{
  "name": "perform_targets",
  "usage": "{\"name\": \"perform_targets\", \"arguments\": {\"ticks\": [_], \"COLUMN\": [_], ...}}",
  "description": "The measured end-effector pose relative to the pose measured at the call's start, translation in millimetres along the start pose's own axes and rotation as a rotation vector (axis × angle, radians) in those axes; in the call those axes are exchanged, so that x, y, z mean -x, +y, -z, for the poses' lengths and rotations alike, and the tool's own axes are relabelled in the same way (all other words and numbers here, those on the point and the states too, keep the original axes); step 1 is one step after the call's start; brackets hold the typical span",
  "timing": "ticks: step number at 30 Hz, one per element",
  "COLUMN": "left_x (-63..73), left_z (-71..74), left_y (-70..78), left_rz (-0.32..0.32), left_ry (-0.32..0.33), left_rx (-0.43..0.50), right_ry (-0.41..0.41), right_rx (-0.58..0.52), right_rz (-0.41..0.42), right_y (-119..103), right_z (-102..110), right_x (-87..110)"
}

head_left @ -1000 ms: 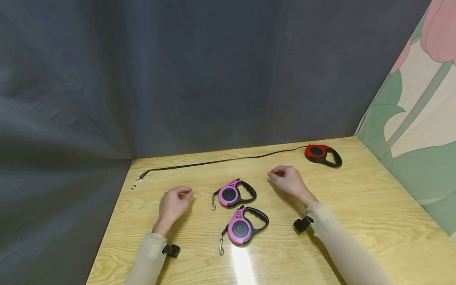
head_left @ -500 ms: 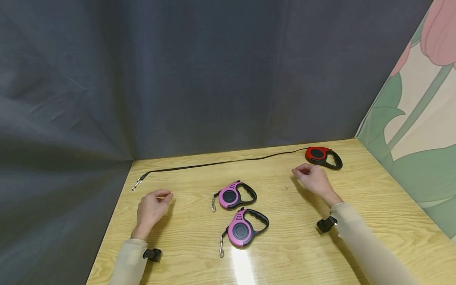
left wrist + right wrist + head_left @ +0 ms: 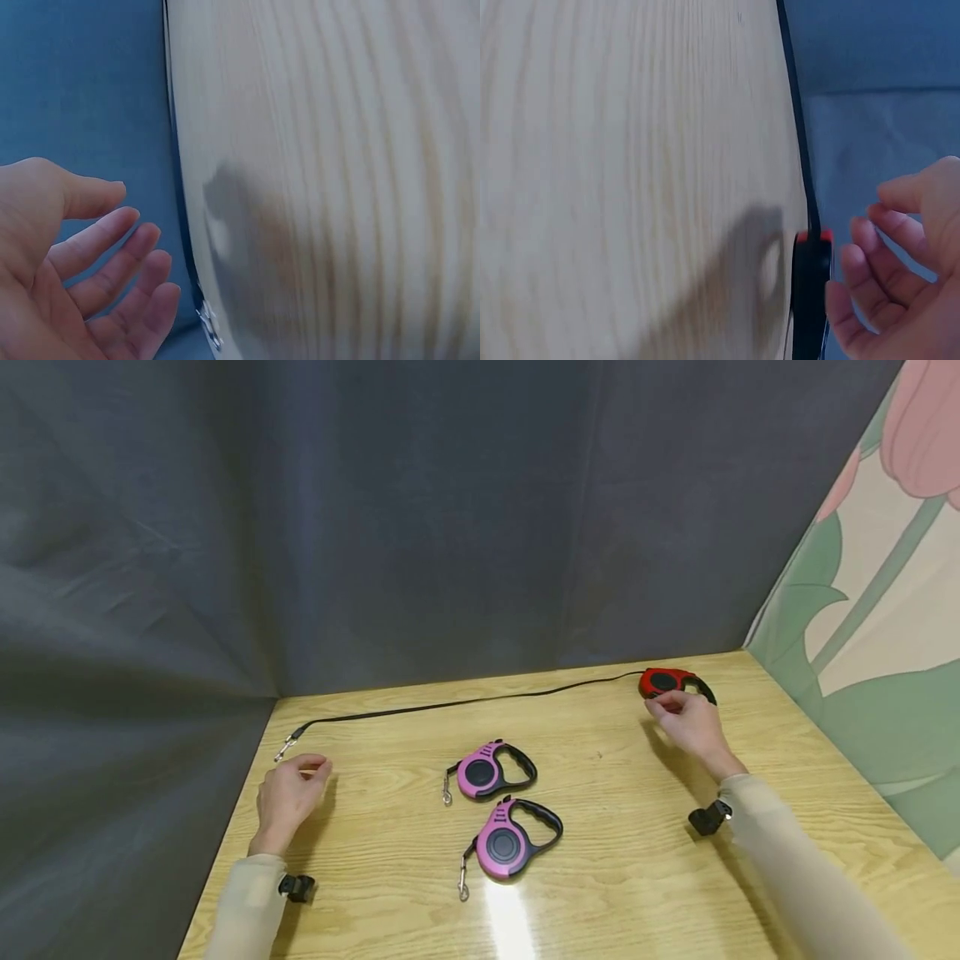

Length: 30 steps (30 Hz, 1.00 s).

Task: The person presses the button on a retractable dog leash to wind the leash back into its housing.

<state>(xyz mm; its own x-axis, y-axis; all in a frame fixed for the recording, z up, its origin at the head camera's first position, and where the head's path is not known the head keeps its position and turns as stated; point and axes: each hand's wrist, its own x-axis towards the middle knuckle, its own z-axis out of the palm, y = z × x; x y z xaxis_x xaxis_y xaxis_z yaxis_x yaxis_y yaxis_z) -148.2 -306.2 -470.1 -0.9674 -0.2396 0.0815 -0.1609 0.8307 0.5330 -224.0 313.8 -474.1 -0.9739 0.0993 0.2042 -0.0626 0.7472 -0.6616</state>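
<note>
With nothing held by left hand [image 3: 288, 797] or right hand [image 3: 692, 727], fingers loosely curved and parted, the strap [image 3: 442, 705] could be whipped back, its ten-o'clock clip [image 3: 285, 748] unpinned, if the red leash [image 3: 663, 681] at two o'clock were jogged.

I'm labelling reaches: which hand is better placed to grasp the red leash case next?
The right hand, I'd judge: it is empty and close by the red leash case, while the left hand is across the table, near the silver clip.

A dark drape [image 3: 450, 527] and tulip-patterned panel [image 3: 885, 610] around a wooden table [image 3: 622, 893] suggest a screened-off workspace.
</note>
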Motion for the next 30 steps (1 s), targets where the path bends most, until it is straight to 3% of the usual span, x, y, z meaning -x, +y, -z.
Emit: {"name": "perform_targets", "arguments": {"ticks": [6,14,17,22,30], "left_x": [-7.6,-17.1,-21.8,-26.5,-32.0], "left_z": [7.1,21.6,26.0,28.1,26.0], "left_y": [-15.9,-28.4,-33.4,-39.2,-43.5], "left_rz": [0.061,0.096,0.105,0.134,0.134], "left_ry": [0.006,0.051,0.036,0.007,0.04], "left_rx": [-0.015,0.017,0.027,0.027,0.033], "right_ry": [0.05,0.109,0.121,0.1,0.088], "right_rx": [0.021,0.019,0.03,0.042,0.032], "right_rz": [-0.052,-0.124,-0.152,-0.202,-0.292], "right_y": [13.1,31.3,37.6,48.6,64.0], "right_z": [10.3,17.8,20.5,24.2,29.5], "right_x": [-8.5,-19.2,-22.0,-27.1,-30.8]}}
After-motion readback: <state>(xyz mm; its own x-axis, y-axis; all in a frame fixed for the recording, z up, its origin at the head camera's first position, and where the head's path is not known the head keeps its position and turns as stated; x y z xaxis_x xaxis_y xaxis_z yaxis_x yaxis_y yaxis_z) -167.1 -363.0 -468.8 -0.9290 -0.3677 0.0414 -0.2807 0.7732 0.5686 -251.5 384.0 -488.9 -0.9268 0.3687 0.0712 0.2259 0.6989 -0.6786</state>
